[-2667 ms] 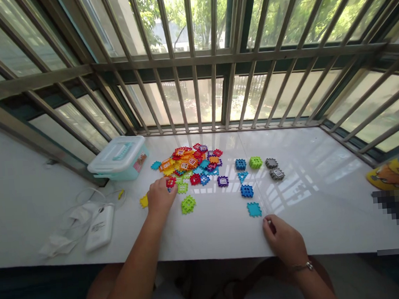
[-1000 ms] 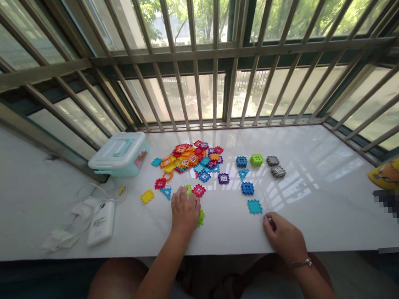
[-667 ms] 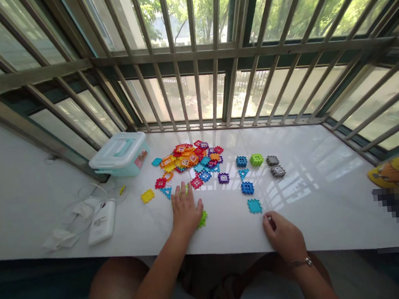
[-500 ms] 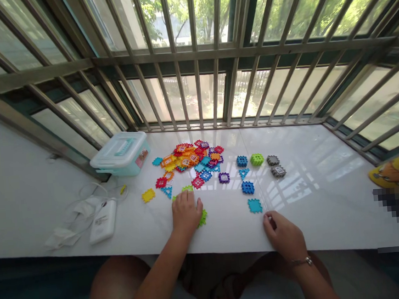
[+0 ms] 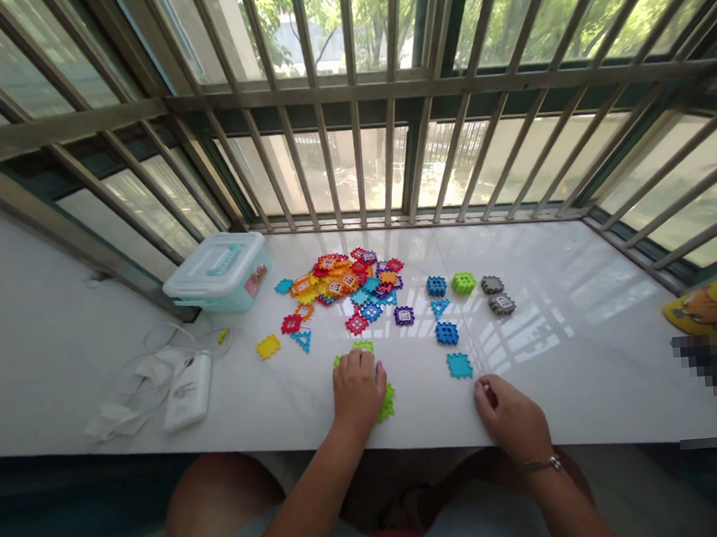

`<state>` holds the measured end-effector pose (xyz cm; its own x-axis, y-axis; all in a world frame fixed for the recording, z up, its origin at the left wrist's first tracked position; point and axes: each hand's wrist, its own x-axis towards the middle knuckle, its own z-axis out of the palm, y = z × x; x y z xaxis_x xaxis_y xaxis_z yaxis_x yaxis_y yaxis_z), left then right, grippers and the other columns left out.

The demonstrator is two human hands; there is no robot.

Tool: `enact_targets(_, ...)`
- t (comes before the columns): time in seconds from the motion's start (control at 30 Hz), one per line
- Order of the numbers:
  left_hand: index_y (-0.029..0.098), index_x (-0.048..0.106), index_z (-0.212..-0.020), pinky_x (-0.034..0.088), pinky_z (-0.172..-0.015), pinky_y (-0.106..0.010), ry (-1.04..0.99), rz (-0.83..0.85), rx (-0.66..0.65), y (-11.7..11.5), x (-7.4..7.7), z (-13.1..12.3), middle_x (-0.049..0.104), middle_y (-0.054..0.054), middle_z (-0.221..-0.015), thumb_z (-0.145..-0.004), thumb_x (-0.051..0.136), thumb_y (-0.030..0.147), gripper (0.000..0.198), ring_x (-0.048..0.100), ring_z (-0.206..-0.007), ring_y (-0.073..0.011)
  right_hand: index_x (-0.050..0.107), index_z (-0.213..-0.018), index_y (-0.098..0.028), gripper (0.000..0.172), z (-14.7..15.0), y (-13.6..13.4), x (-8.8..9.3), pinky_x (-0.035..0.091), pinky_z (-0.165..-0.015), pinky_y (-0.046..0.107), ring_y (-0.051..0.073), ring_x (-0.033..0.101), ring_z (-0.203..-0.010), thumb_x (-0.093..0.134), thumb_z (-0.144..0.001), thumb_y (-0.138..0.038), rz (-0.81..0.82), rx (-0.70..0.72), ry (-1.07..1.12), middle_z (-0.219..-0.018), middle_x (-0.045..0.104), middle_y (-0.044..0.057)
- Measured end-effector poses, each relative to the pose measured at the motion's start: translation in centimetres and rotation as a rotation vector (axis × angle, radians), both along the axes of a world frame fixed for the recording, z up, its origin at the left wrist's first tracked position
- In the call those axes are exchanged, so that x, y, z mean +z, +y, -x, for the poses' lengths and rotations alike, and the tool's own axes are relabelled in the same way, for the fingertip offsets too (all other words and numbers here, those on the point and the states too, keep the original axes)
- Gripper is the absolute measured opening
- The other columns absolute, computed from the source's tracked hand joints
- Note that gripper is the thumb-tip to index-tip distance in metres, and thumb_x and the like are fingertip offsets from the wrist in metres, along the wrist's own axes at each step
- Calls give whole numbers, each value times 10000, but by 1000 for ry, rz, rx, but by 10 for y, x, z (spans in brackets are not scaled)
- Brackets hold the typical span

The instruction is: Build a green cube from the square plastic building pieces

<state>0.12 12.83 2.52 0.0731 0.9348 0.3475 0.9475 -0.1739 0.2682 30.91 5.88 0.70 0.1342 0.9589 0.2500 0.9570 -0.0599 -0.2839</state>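
Note:
My left hand (image 5: pixel 359 388) lies curled over green waffle-block pieces (image 5: pixel 386 403), which show at its far and right edges. My right hand (image 5: pixel 511 419) rests near the table's front edge, its fingertips pinched on something too small to make out. Closest to it is a cyan square block (image 5: pixel 459 366). A heap of multicoloured blocks (image 5: pixel 338 280) sits farther back. Blue, green and grey blocks (image 5: pixel 462 283) stand apart in a loose group to the right of the heap.
A teal plastic box (image 5: pixel 217 273) and a white power bank (image 5: pixel 188 391) with a cable stand at left on the white table (image 5: pixel 568 401). Metal window bars (image 5: pixel 345 96) run along the far edge. A yellow-and-blue object (image 5: pixel 715 305) lies at far right.
My left hand has slid to the right, and the green pieces have moved along with it. My right hand stays in nearly the same place.

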Motion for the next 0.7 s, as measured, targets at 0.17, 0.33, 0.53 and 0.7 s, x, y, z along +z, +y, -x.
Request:
enact_targets(0.17, 211, 655, -959, 466, -851, -457, -13, 32, 26, 13, 3, -25, 679, -113, -1009, -1029, 609, 282, 110, 597, -993, -320, 721, -1009, -254, 275, 0, 0, 0, 340, -613, 288, 175, 666, -663, 527, -1045, -445, 18, 2, 6, -808, 748, 8)
enact_targets(0.33, 228, 663, -1029, 499, -897, -462, -194, -41, 0, 17, 3, -5, 716, -112, -1093, -1084, 551, 346, 172, 630, -1059, -312, 725, -1011, -256, 274, 1, 1, 0, 346, -617, 289, 176, 671, -667, 532, -1044, -448, 10, 2, 5, -811, 751, 5)
enact_targets(0.53, 235, 678, -1191, 518, -1091, -492, -197, -53, -290, 1, -10, 60, 729, -98, -1300, -1083, 493, 214, 214, 648, -1246, -281, 726, -1009, -245, 266, -2, -1, -3, 362, -609, 291, 168, 658, -643, 544, -1053, -435, -65, 32, -6, -791, 737, -1)
enact_targets(0.7, 250, 688, -1262, 513, -1150, -524, -108, -13, -341, -17, -12, 79, 697, -112, -1392, -1042, 556, 211, 260, 633, -1323, -294, 731, -1068, -217, 238, 1, -7, 0, 441, -688, 300, 166, 660, -684, 562, -1073, -385, -236, 182, 10, -826, 729, 20)
